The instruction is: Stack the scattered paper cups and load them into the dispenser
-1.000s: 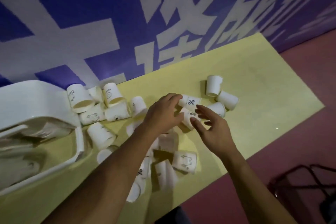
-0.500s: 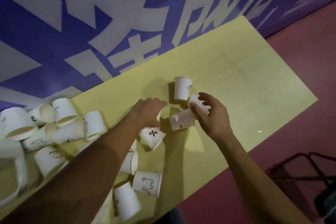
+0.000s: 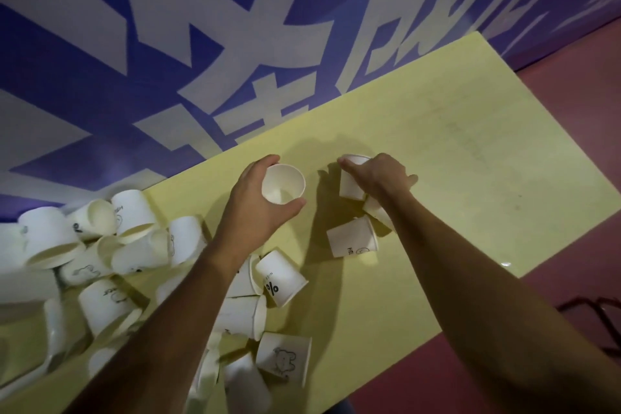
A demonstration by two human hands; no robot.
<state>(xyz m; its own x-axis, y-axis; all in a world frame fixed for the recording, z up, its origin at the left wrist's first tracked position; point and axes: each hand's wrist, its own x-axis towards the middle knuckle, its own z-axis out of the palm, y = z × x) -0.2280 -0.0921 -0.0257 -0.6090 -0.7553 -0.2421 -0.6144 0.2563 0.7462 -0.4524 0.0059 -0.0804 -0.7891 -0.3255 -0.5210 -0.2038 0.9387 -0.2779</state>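
Observation:
My left hand grips a white paper cup with its open mouth facing up, held over the yellow table. My right hand grips another white cup from above, standing on the table. A cup marked "HE" lies on its side just below that hand, and another cup peeks out under my right wrist. A cup with a percent sign lies beside my left forearm. Several more cups lie scattered at the left. The dispenser is not clearly visible.
A purple wall with large white characters runs along the table's far edge. A reddish floor lies to the right and in front, with a dark metal frame at the lower right. A white plastic edge shows at the far left.
My left hand has lifted a cup and turned it mouth up. My right hand let go of the lying cup and moved onto the standing cup. The view shifted right.

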